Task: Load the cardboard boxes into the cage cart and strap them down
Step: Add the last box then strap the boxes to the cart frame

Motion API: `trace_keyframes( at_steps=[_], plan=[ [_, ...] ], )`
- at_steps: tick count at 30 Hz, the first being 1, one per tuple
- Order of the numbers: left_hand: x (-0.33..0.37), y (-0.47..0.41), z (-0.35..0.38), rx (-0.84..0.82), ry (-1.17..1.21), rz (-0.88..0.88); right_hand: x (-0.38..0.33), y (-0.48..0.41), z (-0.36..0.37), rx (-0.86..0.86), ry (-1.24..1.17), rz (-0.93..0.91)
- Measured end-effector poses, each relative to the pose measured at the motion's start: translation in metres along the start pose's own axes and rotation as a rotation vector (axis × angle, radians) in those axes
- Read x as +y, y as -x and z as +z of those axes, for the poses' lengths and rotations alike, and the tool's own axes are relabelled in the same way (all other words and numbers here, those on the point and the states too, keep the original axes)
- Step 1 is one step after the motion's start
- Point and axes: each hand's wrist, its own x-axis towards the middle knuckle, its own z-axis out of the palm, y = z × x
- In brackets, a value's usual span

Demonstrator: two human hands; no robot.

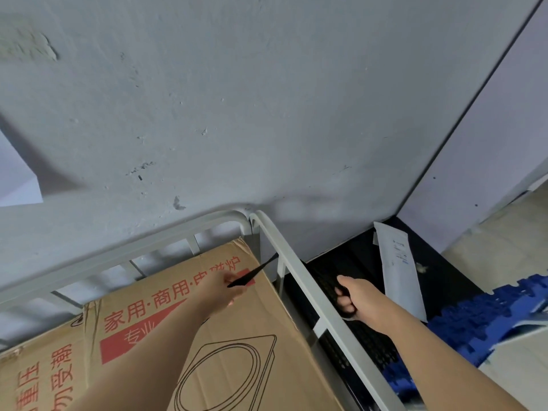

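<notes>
A large cardboard box (237,345) with red print and a line drawing lies inside the grey cage cart (299,262), its top just under the rails. My left hand (222,289) hovers over the box's far right corner and pinches a thin black strap (255,274) that runs up to the cart's right rail. My right hand (353,301) is outside that rail, fingers curled round a dark strap end; what it grips is partly hidden by the hand.
A rough grey wall (237,114) stands right behind the cart. To the right, on a black floor mat (355,262), lie a white flat packet (400,268) and a blue plastic pallet (474,318).
</notes>
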Motion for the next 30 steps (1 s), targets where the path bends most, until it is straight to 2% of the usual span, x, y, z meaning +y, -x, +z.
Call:
trace_keyframes(
  at_steps=[5, 11, 14, 17, 19, 22, 27, 30],
  plan=[
    [0.012, 0.013, 0.014, 0.104, -0.061, 0.022, 0.001, 0.010, 0.007, 0.029, 0.036, -0.084],
    [0.011, 0.023, 0.018, 0.174, -0.085, 0.008, -0.003, 0.024, 0.010, 0.062, -0.039, -0.071],
    [0.010, 0.024, 0.021, 0.206, -0.097, 0.024, -0.011, 0.023, 0.016, 0.130, -0.086, -0.100],
    [0.007, 0.024, 0.024, 0.223, -0.099, 0.024, -0.015, 0.024, 0.015, 0.256, -0.005, -0.102],
    [0.005, 0.024, 0.028, 0.211, -0.100, 0.033, -0.013, 0.020, 0.013, 0.312, -0.071, -0.098],
    [0.001, 0.021, 0.029, 0.233, -0.065, 0.026, -0.011, 0.010, 0.017, 0.252, -0.275, -0.021],
    [-0.001, 0.021, 0.030, 0.273, -0.038, 0.006, 0.000, -0.006, 0.018, 0.209, -0.117, 0.057],
    [0.000, 0.024, 0.035, 0.388, -0.129, 0.078, 0.001, -0.005, 0.018, 0.157, -0.070, 0.109]
  ],
)
